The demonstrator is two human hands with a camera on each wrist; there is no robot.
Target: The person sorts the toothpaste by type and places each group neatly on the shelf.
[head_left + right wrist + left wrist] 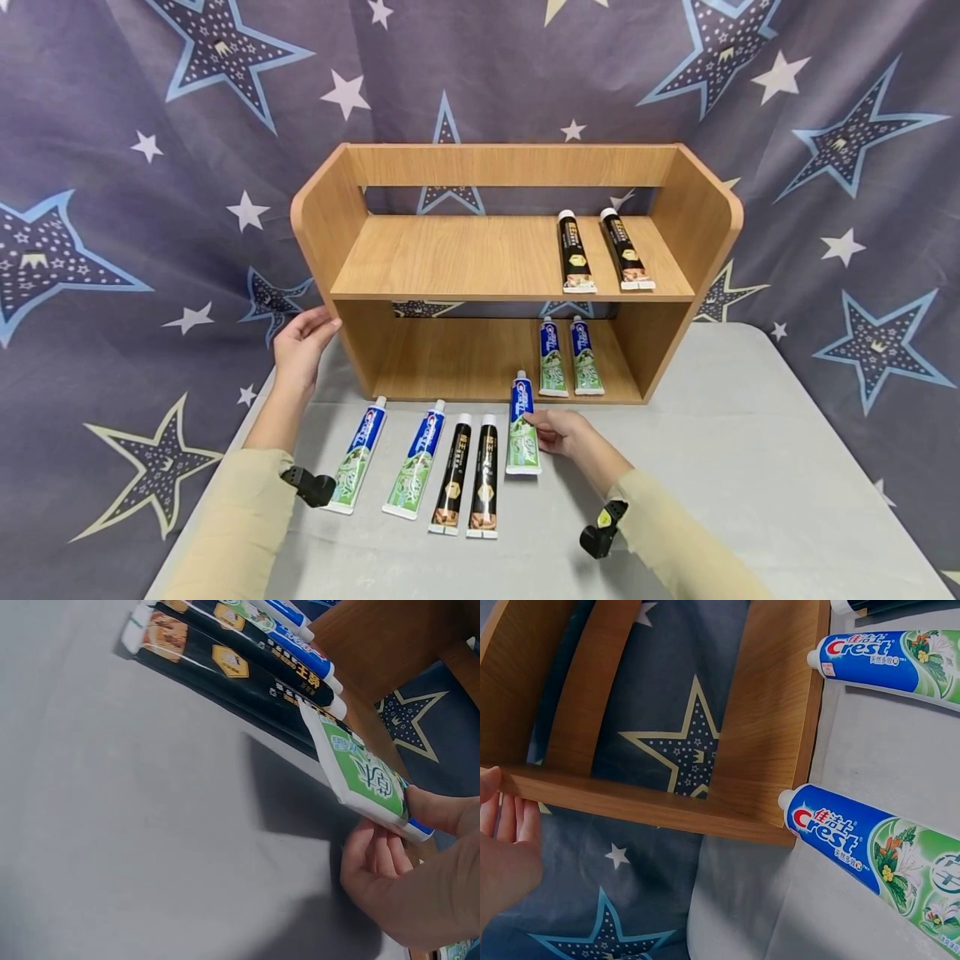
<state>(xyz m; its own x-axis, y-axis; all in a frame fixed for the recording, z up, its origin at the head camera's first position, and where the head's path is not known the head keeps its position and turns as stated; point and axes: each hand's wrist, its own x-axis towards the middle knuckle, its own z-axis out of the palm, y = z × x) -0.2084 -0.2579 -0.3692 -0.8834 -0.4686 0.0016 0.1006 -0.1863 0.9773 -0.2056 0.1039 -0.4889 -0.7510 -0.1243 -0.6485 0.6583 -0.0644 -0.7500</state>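
A blue-and-green toothpaste tube (522,447) is raised just above the worktop (735,450), in front of the lower board (457,358) of a wooden shelf unit (435,262), its cap end towards the unit. The right hand (564,433) pinches it at its right side between thumb and fingers, and a dark shadow falls on the worktop beneath it. The cap end is hard to make out from the right wrist, so I cannot tell whether it touches the lower board.

The left hand (302,348) pinches the front edge of the unit's left side panel (322,221), thumb on one face and fingers on the other.

Just left of the raised tube, two black tubes (448,479) lie side by side on the worktop, and further left lie two blue-and-green Crest tubes (356,458), slightly slanted, all with white caps towards the unit. On the right part of the lower board, two matching tubes (552,362) lie near each other; above them, on the upper board (465,242), lie two more black tubes (576,254), caps to the back.

Small black devices (307,486) sit on both wrists, by the pale sleeves (243,525). Behind everything hangs a grey-purple curtain (480,50) patterned with stars
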